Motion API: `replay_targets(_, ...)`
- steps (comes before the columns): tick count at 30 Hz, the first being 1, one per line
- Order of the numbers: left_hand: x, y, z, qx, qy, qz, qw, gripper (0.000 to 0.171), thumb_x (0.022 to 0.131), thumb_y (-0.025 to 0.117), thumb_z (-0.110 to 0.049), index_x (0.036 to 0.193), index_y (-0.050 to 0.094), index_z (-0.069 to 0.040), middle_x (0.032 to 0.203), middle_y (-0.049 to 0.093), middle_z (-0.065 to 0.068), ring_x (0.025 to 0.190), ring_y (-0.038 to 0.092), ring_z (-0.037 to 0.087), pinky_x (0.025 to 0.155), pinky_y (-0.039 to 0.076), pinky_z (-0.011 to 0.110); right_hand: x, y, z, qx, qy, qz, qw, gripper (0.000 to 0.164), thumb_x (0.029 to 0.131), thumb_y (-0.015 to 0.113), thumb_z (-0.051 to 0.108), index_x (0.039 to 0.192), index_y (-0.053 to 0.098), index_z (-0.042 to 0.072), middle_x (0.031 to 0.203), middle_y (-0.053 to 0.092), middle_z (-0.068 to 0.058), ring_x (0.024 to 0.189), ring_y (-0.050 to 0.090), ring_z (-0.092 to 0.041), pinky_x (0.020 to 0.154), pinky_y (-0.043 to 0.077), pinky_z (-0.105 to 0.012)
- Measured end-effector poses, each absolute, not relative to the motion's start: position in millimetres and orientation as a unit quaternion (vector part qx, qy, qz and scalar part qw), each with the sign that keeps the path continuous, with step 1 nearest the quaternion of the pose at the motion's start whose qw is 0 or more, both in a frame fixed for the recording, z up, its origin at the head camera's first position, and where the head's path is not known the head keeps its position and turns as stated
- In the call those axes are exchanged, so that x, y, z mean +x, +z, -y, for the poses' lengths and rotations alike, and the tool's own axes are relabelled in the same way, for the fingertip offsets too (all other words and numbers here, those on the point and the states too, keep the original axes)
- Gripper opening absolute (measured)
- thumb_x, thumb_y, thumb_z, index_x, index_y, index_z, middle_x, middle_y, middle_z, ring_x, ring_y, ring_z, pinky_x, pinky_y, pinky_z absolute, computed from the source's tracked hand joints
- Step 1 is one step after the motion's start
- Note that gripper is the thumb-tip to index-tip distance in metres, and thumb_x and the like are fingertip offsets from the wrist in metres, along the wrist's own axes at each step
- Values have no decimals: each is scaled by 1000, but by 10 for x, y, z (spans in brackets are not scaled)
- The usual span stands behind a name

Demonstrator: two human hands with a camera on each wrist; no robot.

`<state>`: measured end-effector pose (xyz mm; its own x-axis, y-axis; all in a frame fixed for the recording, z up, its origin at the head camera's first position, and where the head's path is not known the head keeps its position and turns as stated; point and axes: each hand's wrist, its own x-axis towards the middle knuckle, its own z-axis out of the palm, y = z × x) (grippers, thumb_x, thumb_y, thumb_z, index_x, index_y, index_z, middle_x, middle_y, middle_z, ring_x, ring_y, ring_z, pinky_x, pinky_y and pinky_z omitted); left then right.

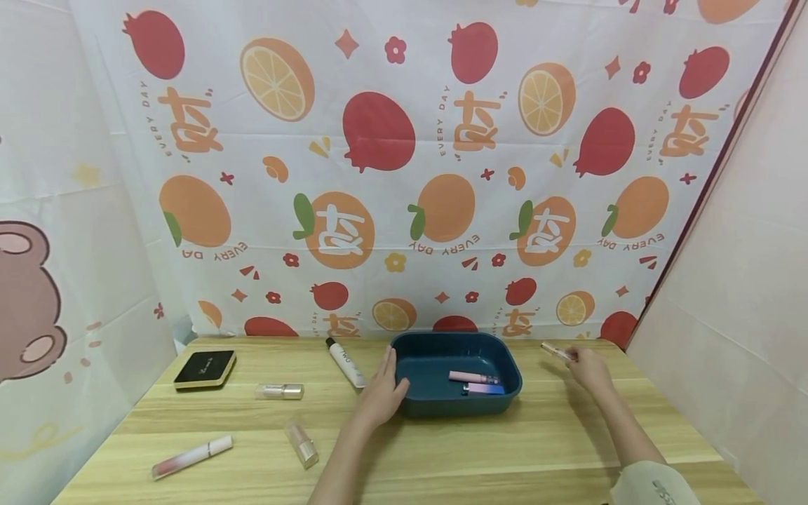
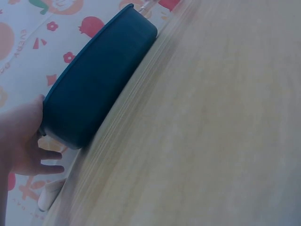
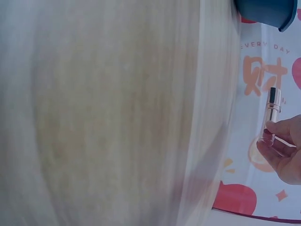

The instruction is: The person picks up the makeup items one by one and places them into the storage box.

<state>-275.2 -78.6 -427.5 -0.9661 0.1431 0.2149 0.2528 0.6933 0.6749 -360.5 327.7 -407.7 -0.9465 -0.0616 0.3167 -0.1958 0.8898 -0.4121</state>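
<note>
A dark blue rectangular basin (image 1: pixel 457 407) stands on the table, with a pink tube (image 1: pixel 465 376) and a pink-and-blue tube (image 1: pixel 485 388) lying inside. My left hand (image 1: pixel 381 393) holds the basin's left wall, thumb over the rim; in the left wrist view, two fingers (image 2: pixel 51 168) stretch out beyond the wall. To the right of the basin, my right hand (image 1: pixel 587 368) pinches a slim lipstick tube (image 1: pixel 555 351) above the table. Seen from the right wrist, this lipstick has a shiny rose-gold upper part and a clear end between thumb and fingers.
A white squeeze tube (image 1: pixel 346 362) with a black cap lies left of the basin. Farther left are a black compact (image 1: pixel 205 369), a clear-and-gold lipstick (image 1: pixel 280 391), another gold-capped one (image 1: pixel 301 444) and a pink-white lip gloss (image 1: pixel 192 457). A fruit-print curtain (image 1: pixel 404 175) hangs behind the table.
</note>
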Motion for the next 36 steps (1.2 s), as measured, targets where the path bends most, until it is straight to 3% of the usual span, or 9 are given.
replay_targets(8,-2742,-4259,779,-111,-383,914,72,64,94,43,-26,143,16,5,150,10,19,123,34,44,97,30,53,-3611,-4042,-3202,76,223,958,161,20,79,59,-2,97,61,-11,88,62,-24,63,51,-25,55,41,-38)
replay_targets(24,-2774,-4278,789,-106,-375,918,69,65,95,42,-27,144,15,4,151,9,17,125,32,41,99,29,51,-3616,-3896,-2949,108,225,955,163,21,80,62,-2,98,61,-11,88,62,-22,68,55,-25,58,44,-40)
replay_targets(36,-2757,-4281,777,-100,-376,919,68,65,95,42,-28,144,15,3,151,9,15,125,33,41,98,30,50,-3607,-3852,-2800,140,223,943,204,18,76,65,-4,93,63,-9,82,62,-17,69,54,-25,61,44,-42)
